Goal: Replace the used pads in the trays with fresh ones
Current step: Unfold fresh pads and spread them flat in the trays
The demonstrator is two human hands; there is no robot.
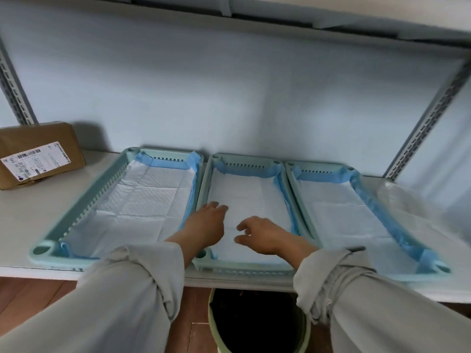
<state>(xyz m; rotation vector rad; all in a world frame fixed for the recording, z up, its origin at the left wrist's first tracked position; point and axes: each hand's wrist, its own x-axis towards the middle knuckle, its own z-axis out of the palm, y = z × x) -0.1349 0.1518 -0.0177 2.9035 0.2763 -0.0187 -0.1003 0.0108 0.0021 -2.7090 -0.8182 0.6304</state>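
Pad (251,197) in middle tray (243,270): thin, soft, light, likely limp once lifted; blue plastic border (248,171) crumpled against tray walls, probably slick. Best hold looks like near edge or corner, pinch and peel up.
Left hand (206,225) over pad's near-left part, fingers extended, tips at or on surface, contact unclear.
Right hand (265,235) just right of left hand, fingers loosely curled above pad, holding nothing.
Bin (257,327) below both wrists.

Two bare hands, left hand (207,222) and right hand (262,235). Loose grey-beige sleeves (132,289), cuffs rolled and bunched at forearms.
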